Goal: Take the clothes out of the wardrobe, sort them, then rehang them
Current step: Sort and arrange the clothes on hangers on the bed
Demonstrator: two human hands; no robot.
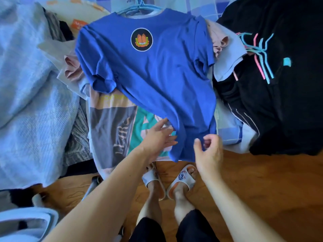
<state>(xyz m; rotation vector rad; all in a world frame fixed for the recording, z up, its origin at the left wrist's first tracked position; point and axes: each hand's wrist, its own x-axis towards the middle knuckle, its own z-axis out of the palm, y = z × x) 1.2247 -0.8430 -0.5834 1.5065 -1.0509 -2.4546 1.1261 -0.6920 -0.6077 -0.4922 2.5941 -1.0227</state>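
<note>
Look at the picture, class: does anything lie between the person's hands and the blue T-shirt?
Nothing visible does. The left hand lies with straight fingers at the hem of the blue T-shirt, and the right hand curls right beside that hem.

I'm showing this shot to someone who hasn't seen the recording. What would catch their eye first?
The bright blue T-shirt with a round cartoon-cat badge, spread across the middle on a blue hanger. Next, the left hand touching its hem with straight fingers, and the right hand curled just beside the hem. At right, pink and turquoise hangers stand out against a black clothes pile.
</note>
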